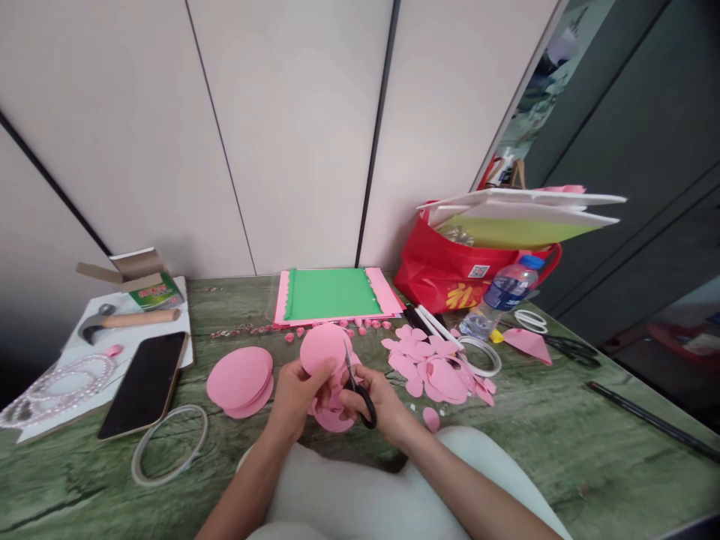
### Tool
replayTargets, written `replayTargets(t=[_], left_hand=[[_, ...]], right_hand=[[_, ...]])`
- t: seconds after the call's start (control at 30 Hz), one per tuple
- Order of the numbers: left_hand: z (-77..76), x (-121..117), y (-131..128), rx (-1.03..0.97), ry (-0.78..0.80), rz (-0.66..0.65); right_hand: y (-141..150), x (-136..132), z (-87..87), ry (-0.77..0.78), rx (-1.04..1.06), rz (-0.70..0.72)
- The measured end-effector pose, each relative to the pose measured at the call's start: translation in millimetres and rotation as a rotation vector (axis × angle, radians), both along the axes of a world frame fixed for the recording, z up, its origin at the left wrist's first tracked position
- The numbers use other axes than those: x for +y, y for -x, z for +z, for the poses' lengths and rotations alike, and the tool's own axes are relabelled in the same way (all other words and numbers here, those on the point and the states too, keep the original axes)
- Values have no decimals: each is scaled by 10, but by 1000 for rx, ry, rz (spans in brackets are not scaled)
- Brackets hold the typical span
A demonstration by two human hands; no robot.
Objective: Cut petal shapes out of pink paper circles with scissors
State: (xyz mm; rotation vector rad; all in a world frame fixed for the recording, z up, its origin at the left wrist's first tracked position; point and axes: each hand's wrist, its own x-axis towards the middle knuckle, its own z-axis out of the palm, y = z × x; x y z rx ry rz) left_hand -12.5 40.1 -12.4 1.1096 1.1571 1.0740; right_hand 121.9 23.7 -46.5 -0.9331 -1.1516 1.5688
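My left hand (300,394) is closed on a pink paper circle (323,346), pinching its lower edge with the thumb on top. In my right hand (378,399) is a pair of scissors (367,405) with black handles, its blades pointing up along the circle's right edge. Whether the blades touch the paper I cannot tell. More pink paper (334,420) lies under my hands, partly hidden by them. A stack of pink paper circles (240,379) rests left of my left hand. Cut pink paper petals and flower shapes (416,352) are heaped to the right.
Rolls of tape (170,445) lie at left and right (493,358). A phone (145,385), a hammer (132,320) and a bead string (61,386) are at left. Green paper (331,292) lies behind. A red bag (439,259) and a water bottle (502,296) stand back right.
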Motion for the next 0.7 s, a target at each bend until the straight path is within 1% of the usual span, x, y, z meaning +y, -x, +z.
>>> replayTargets(t=[0.2, 0.4, 0.5, 0.7], left_hand=[[-39, 9, 13, 46, -27, 15], [-19, 11, 11, 43, -35, 20], [3, 2, 0, 35, -21, 33], [-3, -1, -16, 20, -4, 85]], right_hand=[[18, 7, 104, -7, 47, -30], [7, -8, 197, 49, 50, -56], [0, 2, 183, 81, 39, -54], [32, 39, 66, 140, 49, -40]])
